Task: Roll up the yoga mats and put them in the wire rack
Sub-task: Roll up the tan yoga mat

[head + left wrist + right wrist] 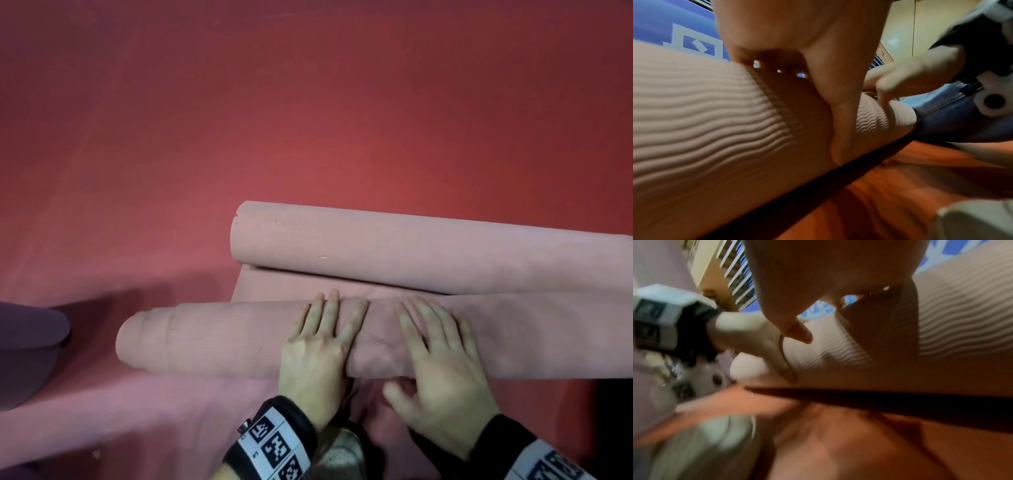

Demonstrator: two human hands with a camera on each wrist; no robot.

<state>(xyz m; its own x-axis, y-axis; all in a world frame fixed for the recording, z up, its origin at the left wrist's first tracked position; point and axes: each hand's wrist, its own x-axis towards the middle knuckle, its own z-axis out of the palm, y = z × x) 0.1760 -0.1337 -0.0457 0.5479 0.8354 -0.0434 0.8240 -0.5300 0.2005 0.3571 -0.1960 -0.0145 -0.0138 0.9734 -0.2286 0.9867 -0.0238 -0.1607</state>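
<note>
1. The near roll [212, 339] of the pink mat lies on the red floor [308, 102], just short of a second roll [428, 257].
2. My left hand [313, 356] and right hand [442, 373] press it, fingers straight.
3. It looks soft and springy, with ridges for grip; I'd hold mid-roll.
</note>
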